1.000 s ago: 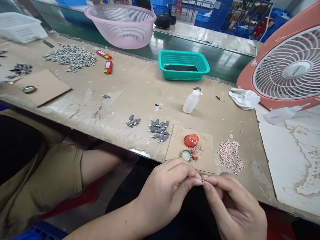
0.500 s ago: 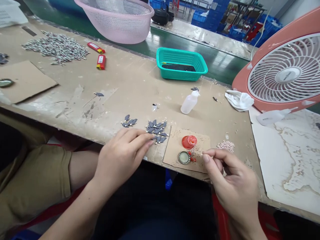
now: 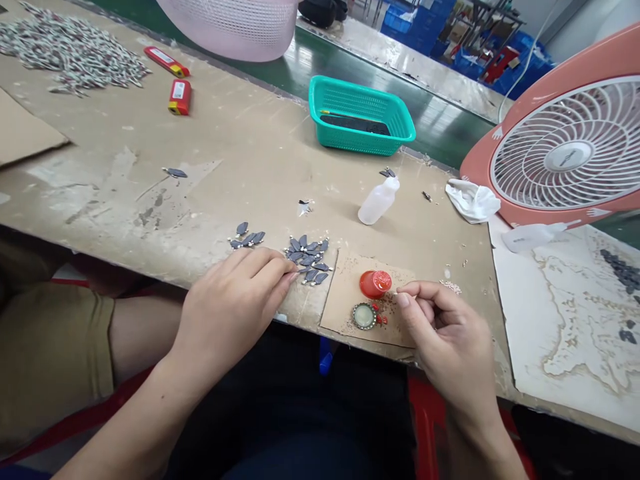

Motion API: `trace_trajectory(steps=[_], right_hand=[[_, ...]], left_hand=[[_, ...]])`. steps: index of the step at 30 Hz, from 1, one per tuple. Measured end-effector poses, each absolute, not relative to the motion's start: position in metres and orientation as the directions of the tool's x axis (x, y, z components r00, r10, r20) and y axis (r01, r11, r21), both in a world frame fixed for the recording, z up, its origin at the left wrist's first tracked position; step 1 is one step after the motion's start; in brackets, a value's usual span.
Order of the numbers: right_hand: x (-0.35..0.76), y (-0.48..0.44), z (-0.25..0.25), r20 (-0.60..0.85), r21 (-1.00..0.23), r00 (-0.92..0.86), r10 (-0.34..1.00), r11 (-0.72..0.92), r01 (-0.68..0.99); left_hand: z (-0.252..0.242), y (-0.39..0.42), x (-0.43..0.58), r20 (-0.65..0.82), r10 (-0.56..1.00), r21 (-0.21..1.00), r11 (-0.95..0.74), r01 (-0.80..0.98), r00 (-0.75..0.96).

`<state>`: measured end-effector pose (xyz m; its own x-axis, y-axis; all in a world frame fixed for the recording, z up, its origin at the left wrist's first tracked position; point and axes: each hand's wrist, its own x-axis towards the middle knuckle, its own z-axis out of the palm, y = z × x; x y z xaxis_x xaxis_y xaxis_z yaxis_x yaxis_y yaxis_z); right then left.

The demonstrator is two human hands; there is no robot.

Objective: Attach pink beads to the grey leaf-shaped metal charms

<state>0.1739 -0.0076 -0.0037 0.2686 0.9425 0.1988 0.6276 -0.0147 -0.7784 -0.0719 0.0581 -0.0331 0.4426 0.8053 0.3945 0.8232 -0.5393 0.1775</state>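
Left hand (image 3: 233, 303) pinched on one leaf (image 3: 302, 270) at the near edge of the leaf pile (image 3: 306, 252). Right hand (image 3: 450, 337) pinched too, pale bit (image 3: 395, 293) at the tips, too small to ID. Red cup (image 3: 375, 284) and cap (image 3: 365, 316) on cardboard (image 3: 336, 307) between hands; beads (image 3: 451, 287) just past right hand; bottle (image 3: 377, 203) beyond both, green basket (image 3: 361, 138) further out.

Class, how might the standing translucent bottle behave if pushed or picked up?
The translucent bottle would probably tip if pushed high up, being taller than it is wide. Its cloudy walls look like plastic that may give when squeezed; how full it is cannot be told. Its rounded body might roll once toppled.
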Motion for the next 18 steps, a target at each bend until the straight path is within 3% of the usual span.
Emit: trace_trajectory(steps=[13,18], right_hand=[[0.1766,0.0004,0.0038,0.299,-0.486,0.100,0.949,0.061,0.872],[0.1736,0.0024,0.0053,0.328,-0.425,0.050,0.943,0.100,0.900]], left_hand=[[-0.0320,0.0600,-0.0675,0.380,0.819,0.220,-0.531,0.818,0.429],[-0.0332,0.0581,-0.0661,0.410,0.832,0.311,-0.512,0.801,0.373]])
